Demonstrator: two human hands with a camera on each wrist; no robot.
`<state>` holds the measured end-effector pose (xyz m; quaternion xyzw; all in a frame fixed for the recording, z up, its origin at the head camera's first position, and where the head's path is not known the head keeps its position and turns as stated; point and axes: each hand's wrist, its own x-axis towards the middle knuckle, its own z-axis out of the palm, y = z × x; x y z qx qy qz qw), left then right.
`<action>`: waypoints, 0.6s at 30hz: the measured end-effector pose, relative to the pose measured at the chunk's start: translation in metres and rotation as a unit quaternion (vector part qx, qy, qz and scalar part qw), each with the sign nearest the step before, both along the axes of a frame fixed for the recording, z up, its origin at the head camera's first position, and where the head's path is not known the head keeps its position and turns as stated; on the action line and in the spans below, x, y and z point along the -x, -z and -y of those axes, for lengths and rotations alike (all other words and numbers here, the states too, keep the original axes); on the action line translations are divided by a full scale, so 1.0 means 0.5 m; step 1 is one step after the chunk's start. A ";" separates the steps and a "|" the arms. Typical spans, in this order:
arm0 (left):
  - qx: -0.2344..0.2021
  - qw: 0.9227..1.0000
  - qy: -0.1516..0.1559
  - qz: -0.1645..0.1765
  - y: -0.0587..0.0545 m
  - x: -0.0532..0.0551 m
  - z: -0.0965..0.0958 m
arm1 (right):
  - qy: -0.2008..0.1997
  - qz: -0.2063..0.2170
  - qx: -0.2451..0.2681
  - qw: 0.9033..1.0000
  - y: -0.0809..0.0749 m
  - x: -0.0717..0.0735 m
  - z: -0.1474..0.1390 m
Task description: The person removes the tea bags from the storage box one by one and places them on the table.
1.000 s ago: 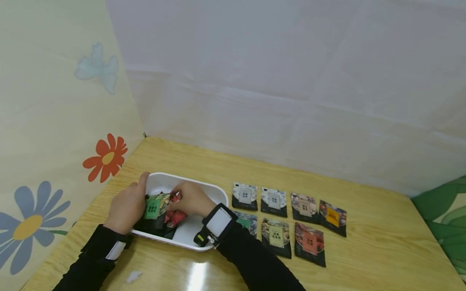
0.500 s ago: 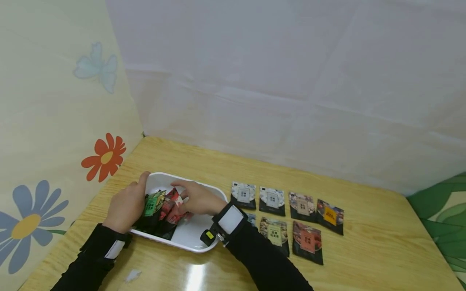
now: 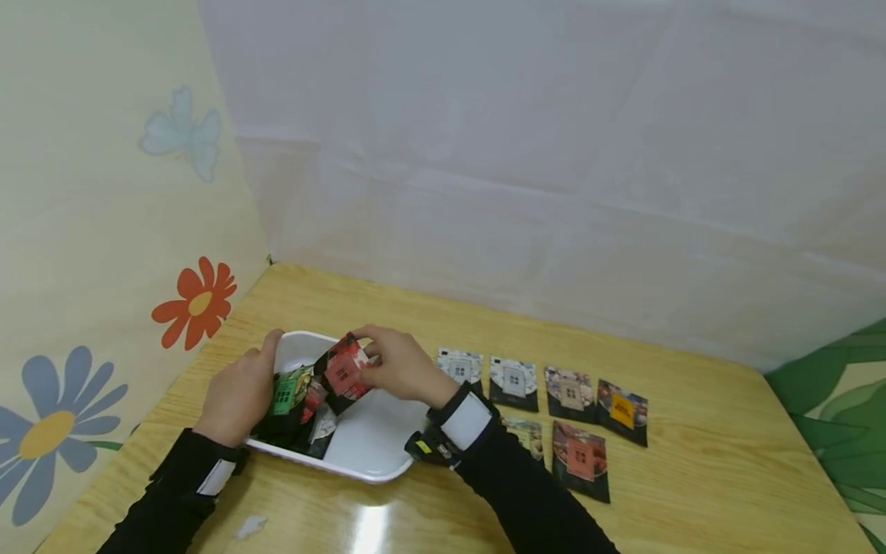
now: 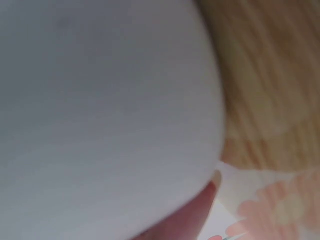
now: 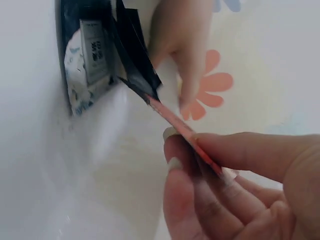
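Here, the person's right hand (image 3: 404, 368) pinches a red-labelled sachet (image 3: 344, 375) between thumb and fingers, holding it tilted above the white tray (image 3: 381, 442). The left hand (image 3: 238, 392) grips the tray's left end, its thumb along the rim by the far-left corner. Both wrists wear dark bands below black sleeves (image 3: 533, 485). Inside the tray, toward its left end, overlap a green-labelled sachet (image 3: 282, 394), another red-printed sachet (image 3: 313, 400) and a white-printed sachet (image 3: 323, 431). The tray lies near the left edge of the wood-grain surface (image 3: 713, 462). To its right, a far row runs toward the right edge: two pale-labelled sachets (image 3: 514, 382), the first partly covered by the right wrist, then a beige-labelled sachet (image 3: 570, 394) and an orange-labelled sachet (image 3: 623, 412). Nearer, a yellow-labelled sachet (image 3: 527, 435) shows half behind the sleeve, beside a separate red sachet (image 3: 580, 459). A whitish scrap (image 3: 251, 527) lies by the near edge; beyond the left edge stands a flower-printed wall (image 3: 83, 254)
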<state>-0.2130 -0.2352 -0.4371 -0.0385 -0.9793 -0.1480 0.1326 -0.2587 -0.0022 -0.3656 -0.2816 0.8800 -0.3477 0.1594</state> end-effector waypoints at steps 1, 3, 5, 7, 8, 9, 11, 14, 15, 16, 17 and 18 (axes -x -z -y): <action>0.000 1.000 -0.001 0.001 0.000 0.000 0.001 | 0.002 -0.006 0.002 1.000 -0.004 -0.003 -0.009; -0.001 1.000 -0.003 0.001 0.000 -0.001 0.002 | 0.008 -0.016 0.016 1.000 -0.014 -0.010 -0.031; -0.003 1.000 -0.004 0.003 0.000 0.000 0.000 | 0.015 -0.023 0.038 0.999 -0.024 -0.019 -0.060; -0.002 1.000 -0.005 0.006 0.001 0.001 -0.001 | 0.021 -0.026 0.067 0.997 -0.033 -0.029 -0.090; -0.002 1.000 -0.006 0.006 0.002 0.001 -0.001 | 0.023 -0.024 0.082 0.996 -0.036 -0.034 -0.105; -0.002 1.000 -0.007 0.008 0.002 0.001 -0.001 | 0.025 -0.020 0.096 0.995 -0.040 -0.039 -0.121; -0.004 1.000 -0.009 0.007 0.004 0.001 0.000 | 0.029 -0.011 0.120 0.992 -0.048 -0.049 -0.154; -0.006 1.000 -0.006 0.008 0.004 0.002 0.001 | 0.043 0.012 0.152 0.987 -0.056 -0.067 -0.208; -0.007 1.000 -0.006 0.009 0.003 0.002 0.001 | 0.052 0.020 0.158 0.986 -0.059 -0.074 -0.225; -0.009 1.000 -0.005 0.009 0.003 0.003 0.001 | 0.065 0.025 0.157 0.985 -0.061 -0.081 -0.243; -0.011 1.000 -0.004 0.012 0.001 0.003 0.000 | 0.081 0.033 0.157 0.984 -0.062 -0.088 -0.261; -0.012 1.000 -0.004 0.014 -0.001 0.003 0.000 | 0.100 0.037 0.151 0.983 -0.064 -0.096 -0.279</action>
